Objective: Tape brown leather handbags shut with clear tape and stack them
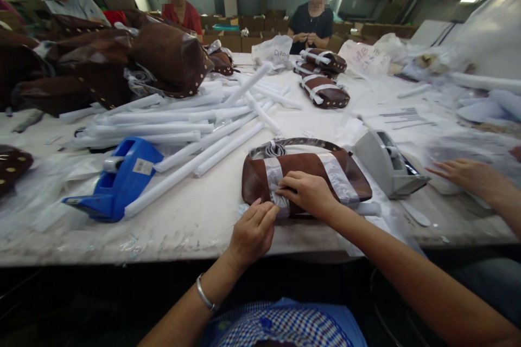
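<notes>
A brown handbag (301, 165) lies on its side in front of me, its studded strap and a coiled, plastic-wrapped cord along the far edge. Two whitish wrapping strips cross it, a left strip (273, 169) and a right strip (340, 178). At the near end of the left strip, my left hand (253, 232) is closed, thumb and fingers pinched on it. My right hand (307, 192) reaches over the bag, its fingers curled and pinching the same strip a little higher. The fingertips partly hide the strip there. A grey tape dispenser (385, 165) stands against the bag's right end.
On the left stands a blue tape dispenser (128, 179), with a pile of white rolled tubes (163, 119) behind it. Brown bags (166, 57) are heaped back left; wrapped bags (325, 91) sit farther back. Another person's hand (468, 173) is at right. Several people are across the table (195, 227).
</notes>
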Available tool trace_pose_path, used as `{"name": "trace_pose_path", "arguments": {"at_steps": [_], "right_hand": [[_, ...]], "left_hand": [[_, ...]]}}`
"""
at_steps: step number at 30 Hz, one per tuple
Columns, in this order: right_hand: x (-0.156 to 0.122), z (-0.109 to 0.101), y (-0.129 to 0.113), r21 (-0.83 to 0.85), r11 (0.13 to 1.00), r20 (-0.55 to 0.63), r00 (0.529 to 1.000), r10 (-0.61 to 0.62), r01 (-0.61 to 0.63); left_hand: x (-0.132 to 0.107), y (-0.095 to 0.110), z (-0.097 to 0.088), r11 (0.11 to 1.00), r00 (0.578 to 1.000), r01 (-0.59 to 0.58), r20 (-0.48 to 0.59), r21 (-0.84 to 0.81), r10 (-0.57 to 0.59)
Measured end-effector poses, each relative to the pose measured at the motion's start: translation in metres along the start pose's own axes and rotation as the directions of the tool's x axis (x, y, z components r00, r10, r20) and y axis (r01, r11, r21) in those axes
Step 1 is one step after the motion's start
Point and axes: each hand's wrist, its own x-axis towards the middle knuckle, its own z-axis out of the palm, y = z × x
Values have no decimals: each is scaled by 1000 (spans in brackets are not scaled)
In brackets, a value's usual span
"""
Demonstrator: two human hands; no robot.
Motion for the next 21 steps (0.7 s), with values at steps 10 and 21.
{"name": "trace_pose_path", "arguments": {"at_steps": [10, 21], "right_hand": [[19, -1, 3, 18, 980, 7, 981, 196, -196], [-55, -57, 36, 117, 963, -354, 896, 267, -242]], "left_hand": [[10, 9, -8, 999, 993, 11, 113, 53, -17], [12, 18, 2, 985, 987, 157, -35, 66, -155]]}}
